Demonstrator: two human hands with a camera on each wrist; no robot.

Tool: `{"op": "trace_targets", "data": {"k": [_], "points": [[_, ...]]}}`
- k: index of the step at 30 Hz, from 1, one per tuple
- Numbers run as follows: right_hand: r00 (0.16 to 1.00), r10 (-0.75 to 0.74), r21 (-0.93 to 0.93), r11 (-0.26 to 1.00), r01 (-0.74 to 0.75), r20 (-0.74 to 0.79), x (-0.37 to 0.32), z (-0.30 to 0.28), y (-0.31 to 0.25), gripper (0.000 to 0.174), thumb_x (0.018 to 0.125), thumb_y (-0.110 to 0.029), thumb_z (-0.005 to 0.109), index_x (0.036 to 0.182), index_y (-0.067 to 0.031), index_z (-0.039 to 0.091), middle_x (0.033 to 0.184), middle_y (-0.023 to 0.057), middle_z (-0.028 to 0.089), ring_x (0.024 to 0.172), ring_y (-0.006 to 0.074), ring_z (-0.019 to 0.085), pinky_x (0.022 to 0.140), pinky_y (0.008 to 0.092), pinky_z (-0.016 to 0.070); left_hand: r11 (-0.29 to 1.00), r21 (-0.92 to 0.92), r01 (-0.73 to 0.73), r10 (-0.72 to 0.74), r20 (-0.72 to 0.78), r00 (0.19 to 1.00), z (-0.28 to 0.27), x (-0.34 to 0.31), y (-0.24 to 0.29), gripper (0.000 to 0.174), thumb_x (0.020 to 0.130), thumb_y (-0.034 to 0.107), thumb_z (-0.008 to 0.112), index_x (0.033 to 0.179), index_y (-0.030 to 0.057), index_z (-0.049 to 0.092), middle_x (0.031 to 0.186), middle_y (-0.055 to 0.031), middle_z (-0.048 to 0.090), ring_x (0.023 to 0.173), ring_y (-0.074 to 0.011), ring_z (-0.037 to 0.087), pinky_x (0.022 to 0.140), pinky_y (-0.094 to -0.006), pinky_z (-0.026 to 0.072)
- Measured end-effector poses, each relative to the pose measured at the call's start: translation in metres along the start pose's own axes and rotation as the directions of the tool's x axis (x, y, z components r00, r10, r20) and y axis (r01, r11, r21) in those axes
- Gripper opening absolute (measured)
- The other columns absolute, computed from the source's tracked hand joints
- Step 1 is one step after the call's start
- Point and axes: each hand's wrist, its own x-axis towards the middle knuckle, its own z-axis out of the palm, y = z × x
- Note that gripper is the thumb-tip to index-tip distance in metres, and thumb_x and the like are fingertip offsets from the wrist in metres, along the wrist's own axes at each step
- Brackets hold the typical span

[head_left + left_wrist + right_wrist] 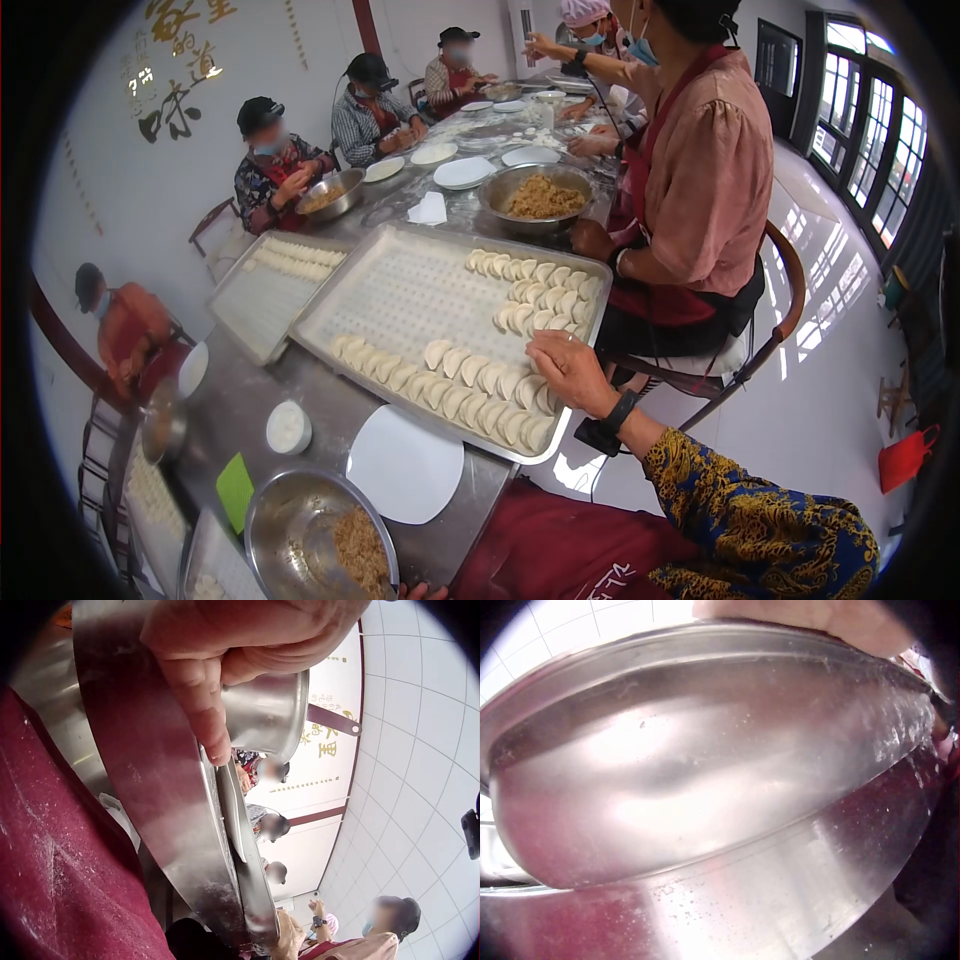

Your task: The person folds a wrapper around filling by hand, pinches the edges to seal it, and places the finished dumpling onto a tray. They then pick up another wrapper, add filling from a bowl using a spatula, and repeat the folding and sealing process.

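Observation:
My right hand (575, 372) is over the near right corner of a large metal tray (330, 262) with rows of pale dumplings (455, 402). Its fingertips are right among the dumplings by the rim; I cannot tell whether they pinch one. The right wrist view shows the tray's side wall (667, 772), with part of the hand above its rim. My left hand (262, 637) is by the table edge (180, 825), one finger stretched along it beside a steel bowl (266, 712). In the head view this bowl (262, 530) contains brown filling (360, 545).
A white round board (405, 465), a small white cup (289, 428) and a green card (235, 492) lie near the bowl. Another tray (265, 335) adjoins on the left. Beyond stands a filling bowl (537, 198). A person (700, 170) sits close on the right; several others sit around the table.

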Motion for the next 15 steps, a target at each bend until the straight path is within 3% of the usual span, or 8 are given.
{"op": "trace_targets", "data": {"k": [2,5,8,15], "points": [[1.000,-0.014,0.003,1.000,0.014,-0.004,-0.0002,0.0005,0.0008,0.017,0.092,-0.012,0.059,0.098,0.0018,0.067,0.097,0.0193,0.069,0.105,0.0361,0.064,0.090,0.0412,0.0502,0.997,0.017,0.069,-0.068,-0.045,0.997,0.0045,-0.0008,0.0065,0.039,0.100,0.014,0.045,0.130,-0.0111,0.043,0.108,-0.0280,0.064,0.078,-0.0353,0.071,0.057,-0.0341,0.0622],[1.000,-0.012,0.012,1.000,0.012,-0.004,0.0003,0.0004,0.0009,0.017,0.092,-0.012,0.059,0.098,0.0019,0.067,0.097,0.0194,0.069,0.104,0.0361,0.064,0.089,0.0413,0.0503,0.998,-0.063,0.017,-0.017,-0.008,1.000,0.0027,-0.0025,0.0032,0.038,0.100,0.013,0.046,0.129,-0.0112,0.045,0.107,-0.0278,0.064,0.077,-0.0350,0.071,0.056,-0.0335,0.0618],[1.000,0.005,0.021,1.000,-0.005,0.003,-0.0005,0.0000,0.0006,0.017,0.092,-0.012,0.059,0.097,0.0020,0.067,0.097,0.0193,0.069,0.104,0.0358,0.064,0.089,0.0412,0.0504,0.997,-0.003,0.074,-0.074,-0.079,0.994,0.0088,-0.0026,0.0097,0.038,0.099,0.014,0.048,0.128,-0.0110,0.046,0.106,-0.0278,0.065,0.075,-0.0351,0.071,0.054,-0.0330,0.0614],[1.000,0.011,0.023,1.000,-0.011,-0.001,-0.0016,0.0003,0.0025,0.016,0.092,-0.012,0.060,0.098,0.0012,0.068,0.097,0.0191,0.069,0.103,0.0351,0.064,0.089,0.0410,0.0504,0.996,-0.001,0.084,-0.084,-0.081,0.993,0.0111,-0.0036,0.0128,0.036,0.099,0.015,0.049,0.125,-0.0101,0.047,0.104,-0.0273,0.066,0.075,-0.0350,0.071,0.054,-0.0328,0.0612]]}}
